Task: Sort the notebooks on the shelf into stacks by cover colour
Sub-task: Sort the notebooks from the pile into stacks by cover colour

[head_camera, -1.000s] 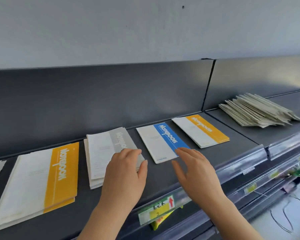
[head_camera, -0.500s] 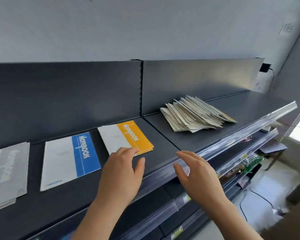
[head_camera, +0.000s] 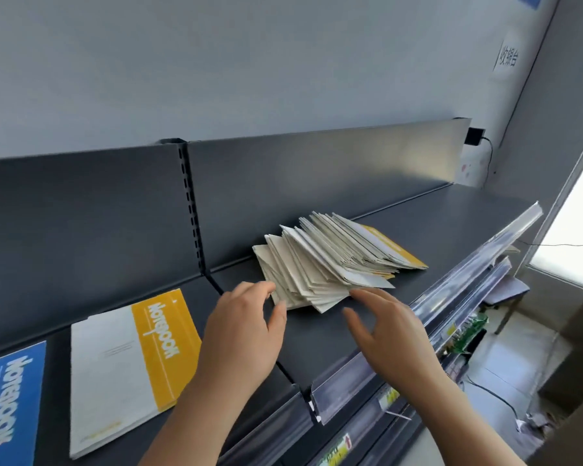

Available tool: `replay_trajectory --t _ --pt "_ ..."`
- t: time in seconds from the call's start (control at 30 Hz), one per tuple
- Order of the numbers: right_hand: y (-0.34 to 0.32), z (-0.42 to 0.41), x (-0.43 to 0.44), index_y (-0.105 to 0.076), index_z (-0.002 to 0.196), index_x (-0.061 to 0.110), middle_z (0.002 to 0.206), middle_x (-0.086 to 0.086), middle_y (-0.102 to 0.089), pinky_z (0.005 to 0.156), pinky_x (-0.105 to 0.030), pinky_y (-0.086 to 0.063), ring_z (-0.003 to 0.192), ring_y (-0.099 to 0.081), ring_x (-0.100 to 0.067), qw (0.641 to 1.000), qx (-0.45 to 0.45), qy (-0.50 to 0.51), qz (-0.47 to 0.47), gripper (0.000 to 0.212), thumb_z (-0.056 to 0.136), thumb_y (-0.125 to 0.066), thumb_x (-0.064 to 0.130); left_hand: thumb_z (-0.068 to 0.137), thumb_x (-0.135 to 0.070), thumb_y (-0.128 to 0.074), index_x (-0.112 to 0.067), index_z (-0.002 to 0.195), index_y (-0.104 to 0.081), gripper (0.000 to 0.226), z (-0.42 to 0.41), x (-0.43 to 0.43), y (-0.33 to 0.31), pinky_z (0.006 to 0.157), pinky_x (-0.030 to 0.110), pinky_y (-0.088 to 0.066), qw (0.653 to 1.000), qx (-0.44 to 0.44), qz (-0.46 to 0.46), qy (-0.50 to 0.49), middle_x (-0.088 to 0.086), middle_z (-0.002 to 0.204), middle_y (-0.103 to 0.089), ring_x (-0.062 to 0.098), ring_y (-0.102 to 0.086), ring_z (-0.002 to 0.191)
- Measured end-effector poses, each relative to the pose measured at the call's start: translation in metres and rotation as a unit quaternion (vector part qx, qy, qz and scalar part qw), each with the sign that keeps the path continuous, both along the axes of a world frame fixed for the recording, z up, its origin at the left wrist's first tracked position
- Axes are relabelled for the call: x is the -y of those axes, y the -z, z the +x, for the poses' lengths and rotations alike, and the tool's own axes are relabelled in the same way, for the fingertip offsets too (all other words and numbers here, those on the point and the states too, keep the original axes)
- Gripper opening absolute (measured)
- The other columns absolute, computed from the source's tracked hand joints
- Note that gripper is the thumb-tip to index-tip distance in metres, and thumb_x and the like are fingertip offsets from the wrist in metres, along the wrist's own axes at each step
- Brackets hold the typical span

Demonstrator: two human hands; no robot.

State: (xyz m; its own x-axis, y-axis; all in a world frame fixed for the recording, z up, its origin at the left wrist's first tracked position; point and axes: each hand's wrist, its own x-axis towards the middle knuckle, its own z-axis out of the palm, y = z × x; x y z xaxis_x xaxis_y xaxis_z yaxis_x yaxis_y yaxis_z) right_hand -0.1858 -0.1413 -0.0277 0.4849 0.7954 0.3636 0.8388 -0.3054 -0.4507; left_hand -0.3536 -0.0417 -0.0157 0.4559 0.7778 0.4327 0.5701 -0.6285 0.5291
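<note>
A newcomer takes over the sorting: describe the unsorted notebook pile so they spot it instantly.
On the grey shelf, find the slotted upright post in the back panel. Right of it lies the notebook pile. Unlike the flat yellow notebook and blue notebook left of the post, it is a thick, fanned-out heap showing mostly pale covers.

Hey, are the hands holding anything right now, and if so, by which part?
Nothing is held. The left hand and right hand are both open, at the near edge of the notebook pile; neither grips it.
</note>
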Motion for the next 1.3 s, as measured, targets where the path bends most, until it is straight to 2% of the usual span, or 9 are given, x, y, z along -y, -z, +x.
replay_trajectory --t 0.23,0.47,0.6,0.7,0.77,0.93,1.03,1.13,1.3 --pt "-0.002 0.083 -0.021 -0.060 0.124 0.022 0.131 0.009 -0.056 0.092 -0.026 -0.041 0.110 -0.057 -0.012 0.998 -0.048 0.045 0.019 0.035 0.092 -0.052 0.034 0.095 -0.039 -0.046 -0.024 0.130 -0.052 0.039 0.081 -0.023 -0.012 0.095 0.024 -0.041 0.999 -0.006 0.001 0.037 -0.012 0.125 -0.055 0.009 -0.047 0.117" --pt "0.010 0.189 -0.056 -0.059 0.123 0.014 0.130 0.000 -0.057 0.091 -0.029 -0.040 0.113 -0.055 -0.020 0.997 -0.069 0.037 -0.022 0.033 0.096 -0.045 0.026 0.095 -0.033 -0.047 -0.023 0.108 -0.062 0.022 0.161 -0.037 -0.003 0.079 0.026 -0.048 0.999 0.010 -0.027 0.020 -0.011 0.100 -0.060 0.010 -0.054 0.095" --pt "0.018 0.244 -0.082 -0.059 0.090 0.010 0.095 -0.004 -0.061 0.078 -0.040 -0.045 0.090 -0.057 -0.027 0.993 -0.079 -0.009 -0.091 0.026 0.096 -0.040 0.027 0.095 -0.030 -0.047 -0.022 0.100 -0.064 0.020 0.205 -0.042 -0.003 0.073 0.025 -0.049 0.999 0.017 -0.042 -0.022 -0.010 0.093 -0.063 0.007 -0.055 0.085" --pt "0.028 0.270 -0.096 -0.048 0.077 0.008 0.077 -0.003 -0.054 0.068 -0.038 -0.044 0.075 -0.052 -0.024 0.986 -0.090 -0.049 -0.130 0.030 0.095 -0.038 0.030 0.093 -0.030 -0.046 -0.014 0.079 -0.057 0.024 0.235 -0.047 -0.001 0.068 0.040 -0.053 0.997 -0.001 -0.061 -0.057 0.001 0.075 -0.063 0.014 -0.055 0.068" --pt "0.030 0.280 -0.098 -0.050 0.081 0.009 0.081 -0.002 -0.056 0.071 -0.037 -0.044 0.080 -0.053 -0.024 0.983 -0.091 -0.096 -0.131 0.029 0.096 -0.039 0.031 0.092 -0.033 -0.047 -0.012 0.081 -0.060 0.027 0.252 -0.048 0.000 0.068 0.041 -0.053 0.994 -0.013 -0.073 -0.084 0.001 0.075 -0.065 0.017 -0.058 0.070" --pt "0.033 0.289 -0.097 -0.052 0.132 0.025 0.141 0.013 -0.046 0.105 -0.018 -0.028 0.130 -0.040 -0.009 0.961 -0.092 -0.234 -0.110 0.036 0.098 -0.042 0.029 0.086 -0.046 -0.056 -0.020 0.076 -0.059 0.028 0.275 -0.046 -0.004 0.058 0.028 -0.047 0.981 -0.029 -0.099 -0.167 -0.006 0.070 -0.063 0.011 -0.058 0.068" --pt "0.036 0.293 -0.097 -0.052 0.131 0.032 0.140 0.019 -0.045 0.107 -0.019 -0.030 0.131 -0.039 -0.004 0.953 -0.106 -0.270 -0.084 0.035 0.097 -0.044 0.027 0.084 -0.037 -0.060 -0.015 0.080 -0.057 0.022 0.278 -0.048 -0.005 0.060 0.032 -0.048 0.971 -0.028 -0.126 -0.203 -0.003 0.074 -0.063 0.017 -0.059 0.069" --pt "0.035 0.301 -0.097 -0.056 0.126 0.031 0.130 0.015 -0.054 0.090 -0.014 -0.037 0.117 -0.050 -0.006 0.959 -0.124 -0.248 -0.060 0.032 0.098 -0.044 0.026 0.088 -0.025 -0.054 -0.016 0.088 -0.055 0.009 0.273 -0.047 -0.008 0.057 0.032 -0.047 0.967 -0.001 -0.140 -0.211 -0.003 0.081 -0.062 0.017 -0.058 0.073" --pt "0.034 0.304 -0.101 -0.060 0.111 0.010 0.112 -0.006 -0.064 0.084 -0.035 -0.048 0.099 -0.058 -0.021 0.973 -0.109 -0.192 -0.061 0.027 0.098 -0.039 0.023 0.093 -0.014 -0.044 -0.015 0.096 -0.052 0.008 0.266 -0.037 -0.014 0.048 0.023 -0.030 0.959 0.055 -0.145 -0.236 -0.006 0.080 -0.054 0.008 -0.049 0.065"
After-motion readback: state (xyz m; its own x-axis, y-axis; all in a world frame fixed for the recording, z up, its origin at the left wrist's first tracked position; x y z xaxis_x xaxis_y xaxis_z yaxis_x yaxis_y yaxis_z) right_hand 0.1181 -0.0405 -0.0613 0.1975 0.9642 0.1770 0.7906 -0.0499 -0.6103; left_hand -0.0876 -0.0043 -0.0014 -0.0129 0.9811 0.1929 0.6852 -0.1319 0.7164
